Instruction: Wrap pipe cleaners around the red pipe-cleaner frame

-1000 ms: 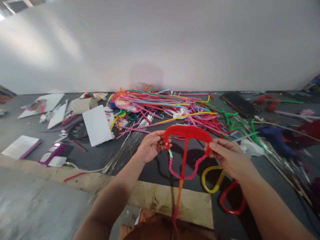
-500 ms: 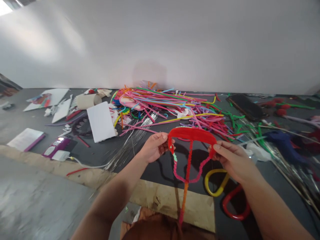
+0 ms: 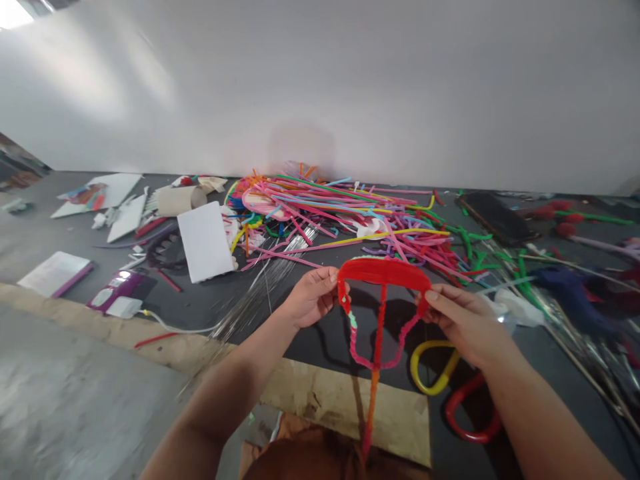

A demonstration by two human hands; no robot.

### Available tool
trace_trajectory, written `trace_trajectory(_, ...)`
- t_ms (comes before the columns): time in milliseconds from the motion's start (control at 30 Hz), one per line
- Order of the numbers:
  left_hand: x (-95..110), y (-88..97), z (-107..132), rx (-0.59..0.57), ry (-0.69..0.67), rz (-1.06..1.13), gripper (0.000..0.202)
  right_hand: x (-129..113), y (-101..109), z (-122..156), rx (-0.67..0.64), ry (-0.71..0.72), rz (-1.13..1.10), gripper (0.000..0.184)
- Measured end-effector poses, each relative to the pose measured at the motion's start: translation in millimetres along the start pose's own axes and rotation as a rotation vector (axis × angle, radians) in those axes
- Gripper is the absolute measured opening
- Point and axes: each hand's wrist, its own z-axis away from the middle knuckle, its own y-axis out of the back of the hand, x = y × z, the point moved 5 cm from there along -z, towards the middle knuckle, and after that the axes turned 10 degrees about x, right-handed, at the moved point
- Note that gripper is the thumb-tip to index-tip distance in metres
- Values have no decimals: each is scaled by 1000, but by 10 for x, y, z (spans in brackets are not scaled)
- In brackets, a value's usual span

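Little has moved since a second ago in the head view: the whole scene, hands included, sits slightly further right, and both grips are unchanged. Now the left hand [image 3: 314, 297] pinches the left end of a red craft piece [image 3: 385, 272] between thumb and fingers, while the right hand [image 3: 463, 323] pinches its other end in the same way. The piece is held up in front of the dark table [image 3: 165, 310], near its front edge, its broad red band arching across the top. A fuzzy stem drops from the band's middle, red turning orange and then pink, and a pink loop (pale green at one spot on its left side) hangs beneath and meets the stem. Just below the right hand lie a yellow handle loop [image 3: 440, 385] and a red handle loop [image 3: 473, 437]. Beyond the piece spreads a pile of coloured stems [image 3: 340, 200], with a white card [image 3: 205, 243] to the left and a dark phone [image 3: 500, 219] to the right. Farther right, a blurred blue object [image 3: 565, 303] is probably a glue gun.
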Motion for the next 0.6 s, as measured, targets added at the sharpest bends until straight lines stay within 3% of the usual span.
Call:
trace_trajectory(267, -49, 4, 15, -35, -12, 27, 35, -1, -38, -6, -5, 11, 43, 19)
trace_trajectory(400, -21, 19, -9, 50, -28, 9, 29, -36, -34, 8, 29, -7, 11, 23)
trace_trajectory(600, 122, 65, -48, 174, -185, -49, 30, -62, -14, 21, 48, -9, -25, 24)
